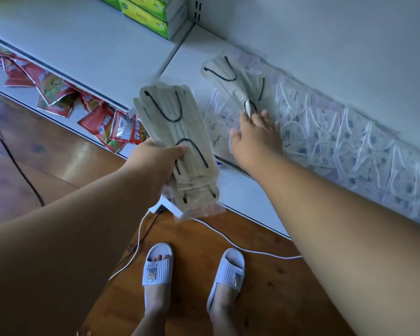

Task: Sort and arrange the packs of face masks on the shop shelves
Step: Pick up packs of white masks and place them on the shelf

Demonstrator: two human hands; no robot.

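A small shop: white metal retail shelves [87, 52] with a slotted upright, carrying stacked green boxes [143, 18], strewn red foil sachets [58, 93] and rows of clear-bagged patterned face masks [337, 141].

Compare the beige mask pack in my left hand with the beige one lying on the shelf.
The held pack is gripped by the left hand, off the shelf; the shelf pack lies on patterned packs, its near end at the right hand's fingertips. Both hold beige masks with black loops in clear bags.
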